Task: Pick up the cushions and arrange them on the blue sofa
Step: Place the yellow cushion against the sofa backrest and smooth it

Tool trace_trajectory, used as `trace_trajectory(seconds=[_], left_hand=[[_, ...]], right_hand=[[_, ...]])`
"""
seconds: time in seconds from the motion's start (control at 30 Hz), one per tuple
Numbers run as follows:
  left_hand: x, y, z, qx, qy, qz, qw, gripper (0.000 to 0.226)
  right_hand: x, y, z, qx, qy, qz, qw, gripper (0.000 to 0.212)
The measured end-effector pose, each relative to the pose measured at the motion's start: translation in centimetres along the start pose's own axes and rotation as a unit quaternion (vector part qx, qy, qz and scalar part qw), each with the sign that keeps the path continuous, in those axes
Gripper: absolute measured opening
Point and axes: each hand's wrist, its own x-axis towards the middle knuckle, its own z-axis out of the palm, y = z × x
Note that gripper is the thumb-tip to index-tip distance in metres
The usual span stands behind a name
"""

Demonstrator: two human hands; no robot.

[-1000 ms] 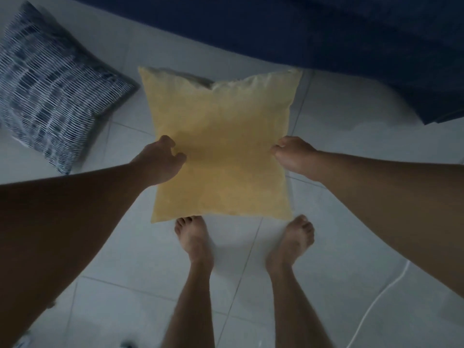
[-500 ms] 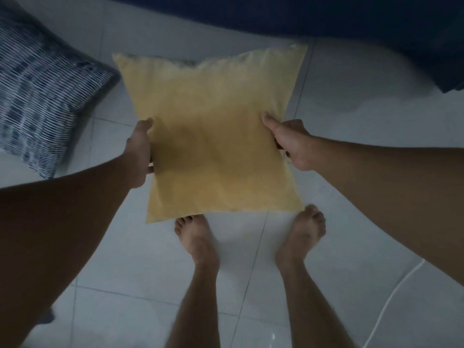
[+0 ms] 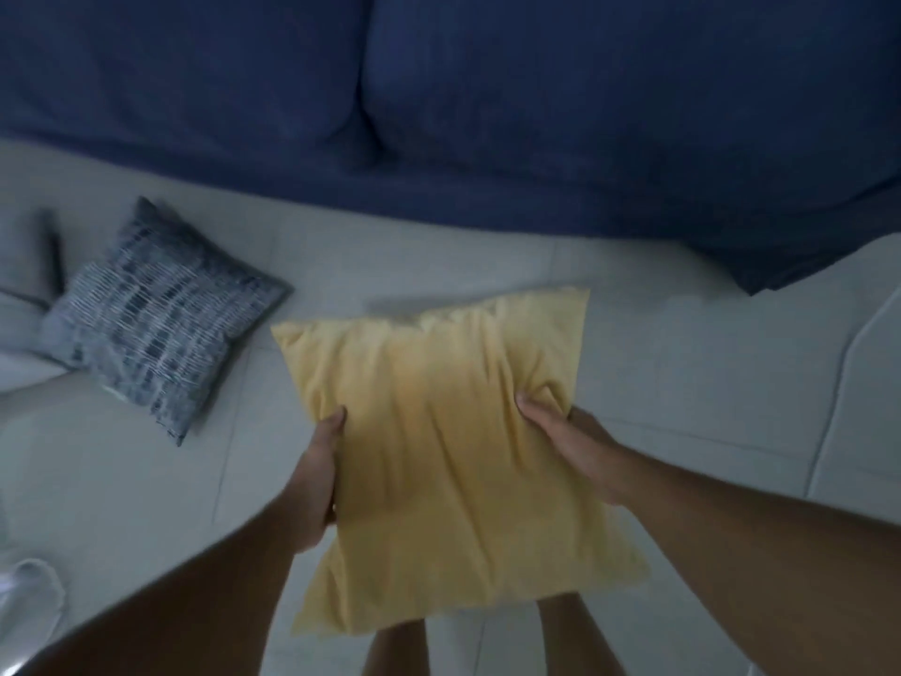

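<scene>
I hold a yellow cushion in the air in front of me, above my legs. My left hand grips its left edge and my right hand grips its right edge, bunching the fabric. The blue sofa fills the top of the view, its two seat cushions bare. A blue-and-white patterned cushion lies on the white tiled floor to the left, below the sofa's front edge.
A pale grey cushion or fabric piece lies at the far left beside the patterned one. A white shiny object sits at the lower left on the floor. My legs stand under the yellow cushion.
The yellow cushion has come up off the floor and closer to me, held in both hands. My view has tilted up, bringing the sofa seat into sight.
</scene>
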Motion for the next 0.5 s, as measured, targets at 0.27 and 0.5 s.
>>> trace_trajectory(seconds=[0.27, 0.5], left_hand=[[-12.5, 3.9, 4.1, -0.03, -0.029, 0.016, 0.999, 0.131], [-26.8, 12.4, 7.1, 0.023, -0.017, 0.11, 0.994, 0.087]], right_hand=[[-11.8, -3.7, -9.9, 0.012, 0.079, -0.05, 0.995, 0.11], [-21.0, -10.5, -17.7, 0.038, 0.088, -0.111, 0.989, 0.121]])
